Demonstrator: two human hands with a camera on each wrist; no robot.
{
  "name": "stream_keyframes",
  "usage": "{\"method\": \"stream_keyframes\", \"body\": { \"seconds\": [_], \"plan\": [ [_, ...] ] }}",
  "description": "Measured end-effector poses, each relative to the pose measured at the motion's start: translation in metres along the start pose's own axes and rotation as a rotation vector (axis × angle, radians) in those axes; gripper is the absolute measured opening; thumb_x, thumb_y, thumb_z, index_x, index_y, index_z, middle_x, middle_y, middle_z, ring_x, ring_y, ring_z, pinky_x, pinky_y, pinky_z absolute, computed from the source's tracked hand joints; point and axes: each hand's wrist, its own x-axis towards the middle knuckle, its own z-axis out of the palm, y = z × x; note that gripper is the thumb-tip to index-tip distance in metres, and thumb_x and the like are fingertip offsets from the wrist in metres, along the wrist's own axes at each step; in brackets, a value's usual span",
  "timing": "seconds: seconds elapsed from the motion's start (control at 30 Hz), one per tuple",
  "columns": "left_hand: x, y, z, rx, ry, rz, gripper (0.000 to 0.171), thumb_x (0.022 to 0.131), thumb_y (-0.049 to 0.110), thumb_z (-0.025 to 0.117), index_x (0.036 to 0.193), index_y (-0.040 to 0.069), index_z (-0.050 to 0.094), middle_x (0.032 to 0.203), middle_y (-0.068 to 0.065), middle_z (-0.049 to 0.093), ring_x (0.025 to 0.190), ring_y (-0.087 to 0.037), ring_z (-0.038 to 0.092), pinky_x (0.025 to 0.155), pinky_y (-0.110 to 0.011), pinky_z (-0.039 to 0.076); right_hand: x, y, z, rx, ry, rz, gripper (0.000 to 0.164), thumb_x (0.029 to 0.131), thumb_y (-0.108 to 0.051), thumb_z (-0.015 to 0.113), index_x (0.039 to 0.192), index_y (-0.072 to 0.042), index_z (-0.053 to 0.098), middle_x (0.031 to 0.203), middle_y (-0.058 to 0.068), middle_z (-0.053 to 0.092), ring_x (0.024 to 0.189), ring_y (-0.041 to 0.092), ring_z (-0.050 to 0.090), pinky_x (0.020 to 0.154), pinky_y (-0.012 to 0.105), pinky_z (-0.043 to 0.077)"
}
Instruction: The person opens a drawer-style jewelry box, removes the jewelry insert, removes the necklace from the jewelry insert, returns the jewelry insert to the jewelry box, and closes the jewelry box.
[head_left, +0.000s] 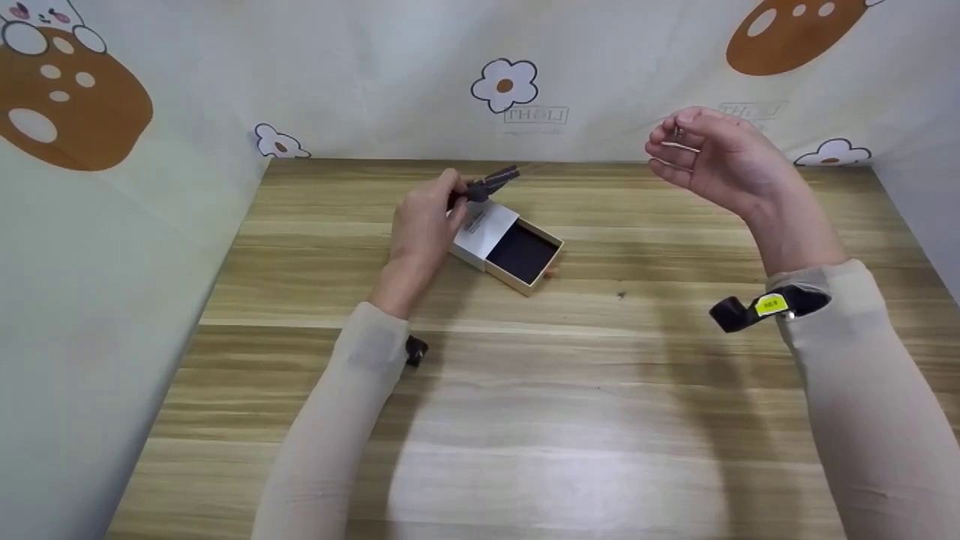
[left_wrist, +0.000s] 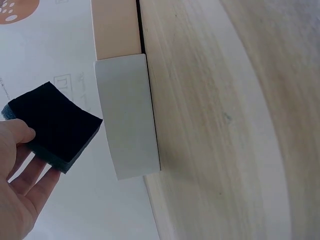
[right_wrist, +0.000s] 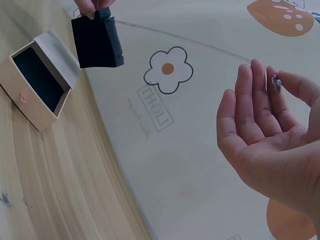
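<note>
My left hand (head_left: 422, 225) pinches a black foam pad (left_wrist: 52, 122) by one edge, thumb on its face and fingertips under it. A thin necklace chain (right_wrist: 185, 39) runs taut from the pad across to my right hand (head_left: 724, 157). There, thumb and forefinger pinch a small silvery pendant (right_wrist: 277, 83), and the other fingers are spread loosely. The right hand is raised well above the table. Just below the left hand lies a small drawer box, its white sleeve (head_left: 484, 231) partly covering the pulled-out drawer (head_left: 535, 285), which is dark inside.
The box rests on a wood-grain table (head_left: 555, 390), near its back edge. Behind hangs a pale curtain (head_left: 390, 90) printed with flowers and brown shapes. A small dark speck (head_left: 621, 295) shows on the table right of the box. Wrist cameras (head_left: 731, 313) sit on both sleeves.
</note>
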Motion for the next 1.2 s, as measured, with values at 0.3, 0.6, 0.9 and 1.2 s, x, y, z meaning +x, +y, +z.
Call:
{"method": "stream_keyframes", "body": {
  "seconds": [0.3,0.6,0.9,1.2],
  "plan": [
    [0.000,-0.002,-0.001,-0.007,0.024,0.007,0.007,0.096,0.011,0.063,0.102,0.008,0.064,0.110,-0.009,0.076,0.100,-0.027,0.073,0.084,-0.040,0.060,-0.004,-0.003,-0.007,0.055,-0.028,0.001,0.028,0.103,-0.006,0.046,0.089,0.000,0.069,0.091,0.011,0.073,0.091,0.024,0.071,0.088,0.034,0.058],
    [0.000,-0.004,-0.001,0.000,0.042,0.016,0.008,0.095,0.011,0.064,0.103,0.007,0.064,0.110,-0.009,0.076,0.100,-0.028,0.073,0.085,-0.042,0.059,-0.009,-0.006,-0.013,0.109,-0.035,0.007,0.028,0.103,-0.004,0.046,0.090,0.002,0.069,0.092,0.014,0.073,0.092,0.026,0.071,0.089,0.035,0.058],
    [0.000,-0.006,-0.002,-0.020,0.030,0.012,0.009,0.095,0.010,0.064,0.104,0.007,0.065,0.115,-0.007,0.075,0.106,-0.027,0.071,0.091,-0.039,0.058,-0.009,-0.007,-0.016,0.133,-0.050,0.021,0.027,0.103,-0.003,0.045,0.091,0.002,0.069,0.093,0.014,0.073,0.093,0.027,0.071,0.088,0.036,0.058],
    [0.001,-0.005,-0.002,-0.024,0.021,-0.006,0.010,0.095,0.011,0.064,0.104,0.007,0.065,0.117,-0.005,0.074,0.109,-0.027,0.071,0.092,-0.039,0.058,-0.008,-0.007,-0.019,0.175,-0.075,0.044,0.028,0.103,-0.003,0.043,0.093,0.005,0.068,0.095,0.016,0.073,0.094,0.028,0.071,0.090,0.037,0.058]
  ]
}}
